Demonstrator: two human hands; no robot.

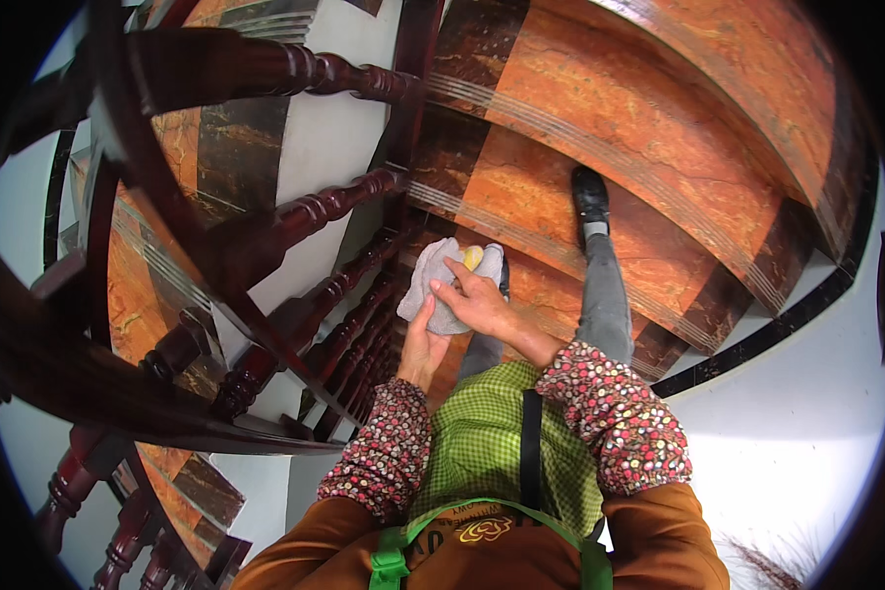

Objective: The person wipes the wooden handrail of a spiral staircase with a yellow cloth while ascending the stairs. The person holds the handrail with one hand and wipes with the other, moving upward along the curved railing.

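Note:
A grey cloth (426, 284) is bunched up in front of my waist, above the stair treads. My left hand (424, 350) holds it from below, with the thumb laid along its near side. Across the top lies my right hand (479, 301), its index finger stretched over the fabric and the other fingers curled at the fold. A small yellow patch (473, 257) shows between the folds; whether it belongs to the cloth or is a separate thing I cannot tell. The palms and the cloth's underside are hidden.
Curving orange-and-black stone stairs (538, 177) with grooved nosings rise ahead. My black shoe (590, 195) rests on one tread. Dark turned wooden balusters (332, 206) and a handrail (155, 420) run close on the left. A white wall (789, 420) bounds the right side.

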